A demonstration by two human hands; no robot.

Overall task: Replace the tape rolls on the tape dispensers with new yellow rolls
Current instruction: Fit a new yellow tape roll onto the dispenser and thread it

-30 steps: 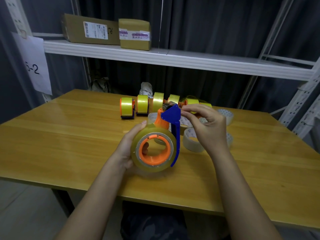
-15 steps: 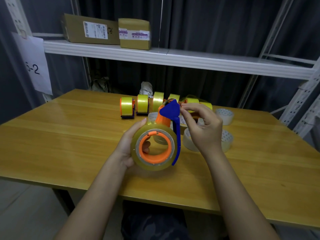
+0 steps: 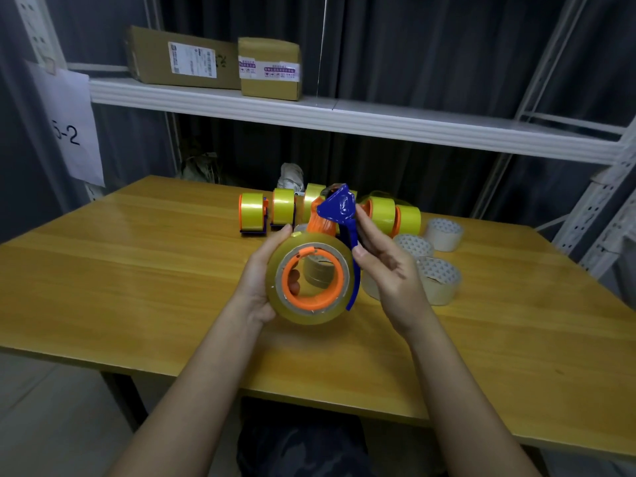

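A wooden table (image 3: 137, 270) carries a row of tape dispensers loaded with yellow rolls (image 3: 253, 211) near its far edge. To the right of that row, three whitish tape rolls (image 3: 444, 232) lie flat on the tabletop. Above and behind the row, a white shelf (image 3: 378, 122) holds two cardboard boxes (image 3: 186, 60) side by side.

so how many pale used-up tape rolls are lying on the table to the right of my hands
3 clearly: a far one, a middle one, and a near one by the right hand. Another pale shape shows through the held dispenser, partly hidden.
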